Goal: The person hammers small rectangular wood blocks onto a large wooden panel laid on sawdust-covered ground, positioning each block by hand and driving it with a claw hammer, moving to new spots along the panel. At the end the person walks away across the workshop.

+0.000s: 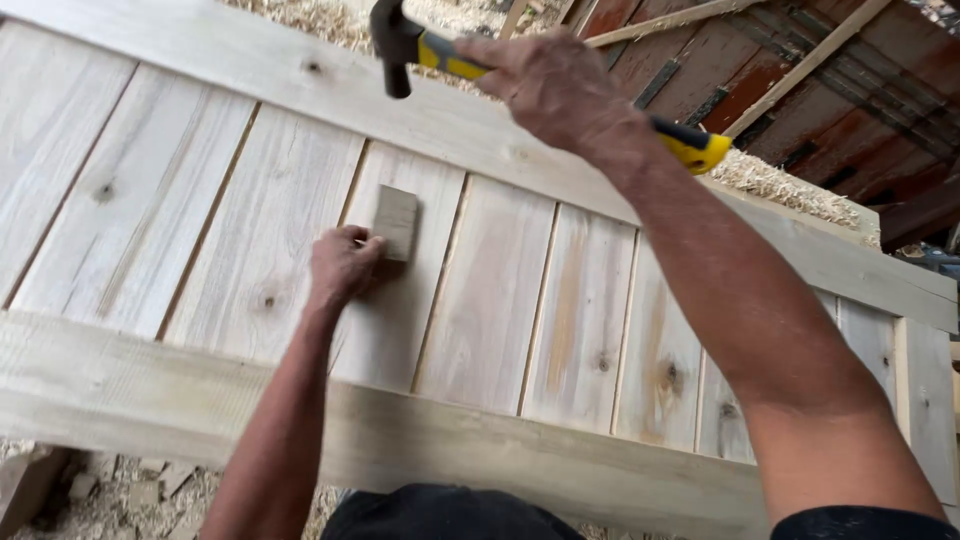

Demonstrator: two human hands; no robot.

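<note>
Nearest you, a thick pale cross rail (420, 440) runs across the panel of vertical boards (480, 300), rough-sawn and knotty, with narrow dark gaps between them. Just beyond it, your left hand (340, 265) rests on the boards, its fingers closed against the left edge of a small wooden block (396, 222). The block is grey, rectangular and lies flat on one board, long axis running along the board's grain, away from you. Your left hand is the nearer one to it. Farther off, up and to the right of the block, your right hand (555, 85) is wrapped tight round the yellow-and-black handle of a claw hammer (400, 45), whose dark head hangs above the far rail (300, 75), well apart from the block. Past that lie wood shavings (330, 15) and rusty sheets (800, 90).
</note>
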